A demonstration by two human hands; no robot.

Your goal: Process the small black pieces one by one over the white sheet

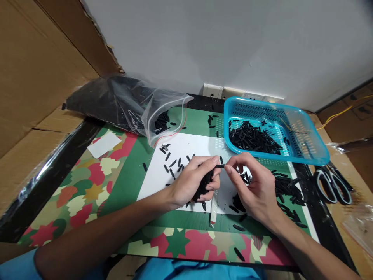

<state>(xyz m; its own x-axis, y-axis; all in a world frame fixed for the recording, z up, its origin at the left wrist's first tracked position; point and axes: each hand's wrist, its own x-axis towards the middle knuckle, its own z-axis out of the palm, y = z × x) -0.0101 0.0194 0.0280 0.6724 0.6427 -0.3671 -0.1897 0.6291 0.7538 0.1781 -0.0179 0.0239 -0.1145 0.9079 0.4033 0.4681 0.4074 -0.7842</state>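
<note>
My left hand [196,182] is closed around a bundle of small black pieces [204,186], over a white sheet [186,149]. One black piece [220,166] sticks out between its thumb and forefinger. My right hand [255,186] pinches the other end of that same piece with its fingertips. Several more black pieces [174,163] lie scattered on the sheet to the left of my hands, and a heap of them [287,188] lies to the right, partly hidden behind my right hand.
A blue plastic basket [314,149] holding black pieces stands at the back right. A clear zip bag [128,105] of black pieces lies at the back left. Scissors [332,182] rest at the right edge. Cardboard walls rise on the left. A small white card [104,144] lies on the patterned mat.
</note>
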